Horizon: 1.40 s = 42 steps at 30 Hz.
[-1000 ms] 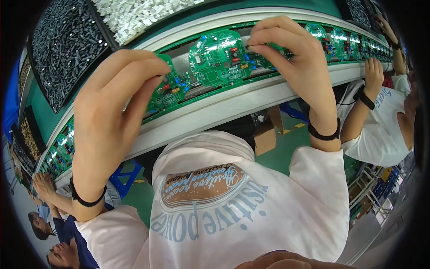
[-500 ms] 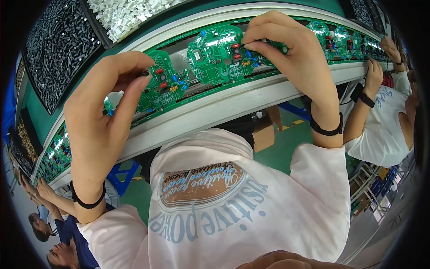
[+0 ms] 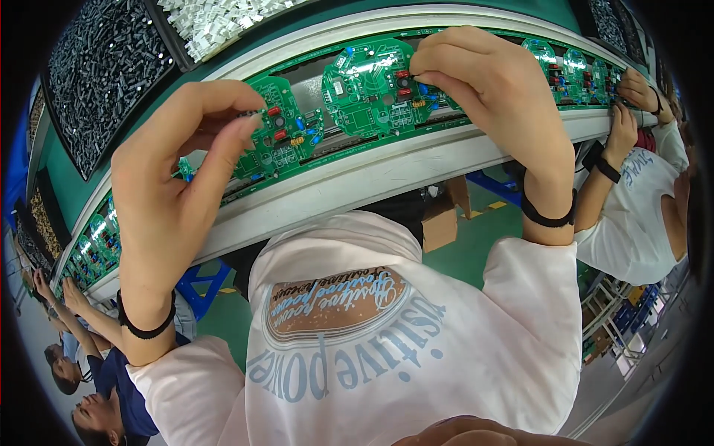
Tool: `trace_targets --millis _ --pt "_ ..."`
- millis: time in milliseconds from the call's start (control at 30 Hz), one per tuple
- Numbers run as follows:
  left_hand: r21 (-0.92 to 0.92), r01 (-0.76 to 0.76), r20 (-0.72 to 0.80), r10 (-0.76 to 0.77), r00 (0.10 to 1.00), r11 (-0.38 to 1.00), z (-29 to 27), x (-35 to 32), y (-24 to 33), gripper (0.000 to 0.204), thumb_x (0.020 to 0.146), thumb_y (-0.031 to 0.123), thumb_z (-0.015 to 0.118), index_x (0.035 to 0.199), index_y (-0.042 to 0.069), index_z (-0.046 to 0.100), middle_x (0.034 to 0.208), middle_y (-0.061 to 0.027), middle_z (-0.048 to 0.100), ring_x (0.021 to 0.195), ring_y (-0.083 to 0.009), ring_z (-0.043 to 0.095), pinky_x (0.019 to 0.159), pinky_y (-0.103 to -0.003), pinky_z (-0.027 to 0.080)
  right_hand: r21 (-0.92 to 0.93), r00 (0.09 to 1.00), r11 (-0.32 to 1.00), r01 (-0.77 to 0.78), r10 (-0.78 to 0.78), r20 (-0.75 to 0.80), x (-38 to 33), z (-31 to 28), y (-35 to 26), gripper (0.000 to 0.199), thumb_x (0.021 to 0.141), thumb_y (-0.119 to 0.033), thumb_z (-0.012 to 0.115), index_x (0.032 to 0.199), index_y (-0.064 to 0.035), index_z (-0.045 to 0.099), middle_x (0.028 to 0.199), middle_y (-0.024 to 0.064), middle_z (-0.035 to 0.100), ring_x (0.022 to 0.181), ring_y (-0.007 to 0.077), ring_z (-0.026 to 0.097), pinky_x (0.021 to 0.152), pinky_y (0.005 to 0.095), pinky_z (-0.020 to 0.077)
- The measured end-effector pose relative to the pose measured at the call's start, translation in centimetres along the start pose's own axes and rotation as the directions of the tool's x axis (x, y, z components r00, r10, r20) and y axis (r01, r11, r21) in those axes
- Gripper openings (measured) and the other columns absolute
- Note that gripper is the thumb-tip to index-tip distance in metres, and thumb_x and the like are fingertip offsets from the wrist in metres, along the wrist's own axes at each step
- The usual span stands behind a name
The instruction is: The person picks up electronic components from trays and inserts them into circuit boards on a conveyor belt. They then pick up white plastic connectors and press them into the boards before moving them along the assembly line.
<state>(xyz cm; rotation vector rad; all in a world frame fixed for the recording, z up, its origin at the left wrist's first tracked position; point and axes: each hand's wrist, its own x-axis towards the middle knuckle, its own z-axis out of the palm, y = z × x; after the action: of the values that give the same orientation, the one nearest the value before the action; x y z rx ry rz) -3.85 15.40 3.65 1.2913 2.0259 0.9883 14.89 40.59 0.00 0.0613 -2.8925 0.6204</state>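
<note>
My left hand [image 3: 186, 149] pinches a small dark electronic component [image 3: 251, 114] between thumb and forefinger. It hovers at the left side of a green circuit board [image 3: 260, 156] that carries red, blue and striped parts. Over the right edge of the middle circuit board [image 3: 349, 93], beside its red parts [image 3: 403, 83], my right hand [image 3: 491, 89] has thumb and fingertips pressed together. Whatever those fingers hold, if anything, is hidden. Both boards sit in a row along a pale-railed conveyor line [image 3: 357, 178].
Beyond the line stand a black tray of dark small parts [image 3: 104, 82] and a tray of white connectors [image 3: 219, 22]. More boards [image 3: 573, 74] continue to the right. A co-worker's hands [image 3: 628, 111] are at the line there; other people's hands [image 3: 71, 297] show at far left.
The boards have slid a little to the right along the line. Both my hands have shifted slightly right with them, fingers still pinched.
</note>
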Motion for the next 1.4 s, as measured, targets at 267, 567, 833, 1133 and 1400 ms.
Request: trace_targets --millis 267,567,833,1133,1400 --pt "-0.368 0.225 0.087 -0.208 0.974 0.902 -0.7 -0.5 -0.6 0.018 0.103 0.005 0.062 0.115 -0.005 0.07 0.096 -0.007 0.072 0.08 -0.0092 0.067 0.074 -0.023 0.056 -0.082 1.0 0.997 -0.009 0.01 0.012 0.2 0.0 -0.8 0.013 0.087 -0.007 0.073 0.1 -0.0052 0.07 0.103 0.0075 0.071 0.091 0.0301 0.07 0.075 0.0371 0.0563" --pt "-0.579 0.291 0.211 -0.205 0.956 0.762 -0.7 0.2 -2.5 0.021 0.104 0.007 0.06 0.118 -0.004 0.07 0.098 -0.0097 0.075 0.083 -0.0125 0.072 0.073 -0.024 0.058 -0.105 0.999 0.993 -0.047 0.044 -0.025 -0.3 0.2 -1.2 0.016 0.085 -0.004 0.076 0.1 -0.0048 0.071 0.101 0.0083 0.072 0.088 0.0294 0.071 0.073 0.0348 0.0566" --pt "-0.512 0.227 0.167 -0.163 0.972 0.829 -0.4 0.8 -2.2 0.018 0.102 0.002 0.061 0.116 -0.004 0.071 0.1 -0.0091 0.075 0.086 -0.0119 0.072 0.076 -0.024 0.058 -0.001 0.976 0.986 -0.165 0.163 -0.147 -1.3 -0.9 -3.1 0.02 0.085 0.004 0.074 0.105 -0.001 0.072 0.1 0.0123 0.073 0.089 0.0268 0.072 0.077 0.0302 0.0561" --pt "0.369 -0.385 0.214 0.326 0.921 0.846 -0.5 3.3 -1.5 0.014 0.089 -0.001 0.074 0.103 0.002 0.073 0.099 -0.0074 0.074 0.089 -0.0214 0.072 0.077 -0.03 0.057 0.24 0.941 0.969 -0.057 0.132 -0.311 -3.0 2.5 -4.9 0.02 0.081 0.016 0.072 0.099 0.0081 0.07 0.094 0.0172 0.075 0.084 0.0251 0.072 0.075 0.0291 0.0551" --pt "0.317 -0.289 0.407 0.146 0.902 0.903 -1.3 5.4 1.0 0.012 0.082 0.006 0.075 0.092 0.002 0.072 0.095 -0.0121 0.068 0.091 -0.0329 0.066 0.08 -0.041 0.055 0.263 0.831 0.964 -0.028 0.169 -0.529 -3.3 4.8 -4.5 0.019 0.08 0.012 0.076 0.097 0.005 0.073 0.088 0.0127 0.075 0.074 0.0197 0.07 0.063 0.0267 0.0534"
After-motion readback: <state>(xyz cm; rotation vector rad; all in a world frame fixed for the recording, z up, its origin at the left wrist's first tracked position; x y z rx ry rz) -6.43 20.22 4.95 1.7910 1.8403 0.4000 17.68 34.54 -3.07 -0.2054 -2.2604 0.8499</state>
